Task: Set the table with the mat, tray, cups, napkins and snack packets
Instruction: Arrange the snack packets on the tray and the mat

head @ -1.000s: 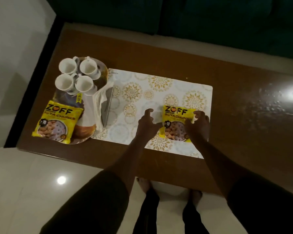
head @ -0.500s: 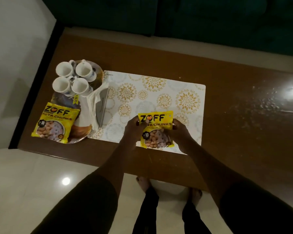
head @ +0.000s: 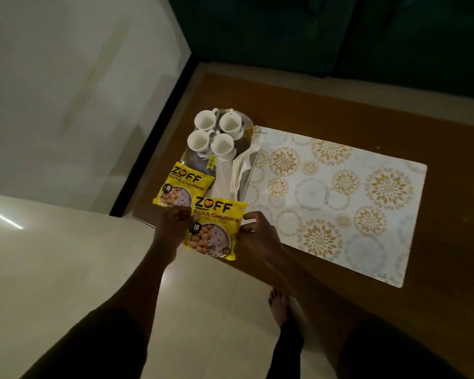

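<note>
At the table (head: 326, 110)'s near corner, I watch the left hand (head: 173, 228) and right hand (head: 259, 237) pinch a packet (head: 214, 228) by its sides, over the tray (head: 249, 126)'s end, overlapping the second packet (head: 175, 187). Next, I judge: lower it and let go. Whether it already rests there is unclear.

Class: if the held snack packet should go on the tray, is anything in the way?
Yes: a second packet already lies on the tray's near end, and the held packet overlaps its near right corner.

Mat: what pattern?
Mat: white with gold and pale grey-blue round flower medallions; head view.
</note>
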`<move>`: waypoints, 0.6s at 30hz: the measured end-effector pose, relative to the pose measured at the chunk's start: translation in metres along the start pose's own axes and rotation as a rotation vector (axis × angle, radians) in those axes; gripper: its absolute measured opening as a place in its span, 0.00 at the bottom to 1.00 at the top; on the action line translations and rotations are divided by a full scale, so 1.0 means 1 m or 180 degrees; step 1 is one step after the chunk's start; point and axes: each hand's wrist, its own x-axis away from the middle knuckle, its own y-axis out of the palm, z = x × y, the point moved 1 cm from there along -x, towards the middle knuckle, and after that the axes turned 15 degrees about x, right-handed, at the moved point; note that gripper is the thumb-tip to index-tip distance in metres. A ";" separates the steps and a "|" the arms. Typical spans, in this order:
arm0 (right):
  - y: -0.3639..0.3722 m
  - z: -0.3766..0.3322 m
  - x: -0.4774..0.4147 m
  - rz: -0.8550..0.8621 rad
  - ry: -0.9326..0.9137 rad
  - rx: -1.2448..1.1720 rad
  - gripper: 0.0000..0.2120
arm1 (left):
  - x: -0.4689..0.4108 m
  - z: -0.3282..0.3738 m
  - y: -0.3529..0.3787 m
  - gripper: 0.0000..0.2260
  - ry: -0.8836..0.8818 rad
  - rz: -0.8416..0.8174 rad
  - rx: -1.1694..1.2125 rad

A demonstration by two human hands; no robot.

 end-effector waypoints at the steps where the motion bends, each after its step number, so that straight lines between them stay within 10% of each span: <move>1: 0.007 -0.007 0.000 -0.0007 -0.0109 0.0033 0.28 | -0.004 0.002 -0.009 0.08 0.0059 0.0089 0.0009; 18: 0.041 -0.049 -0.055 0.0356 -0.0520 0.0845 0.23 | -0.095 0.014 -0.006 0.24 0.0578 0.0169 -0.0624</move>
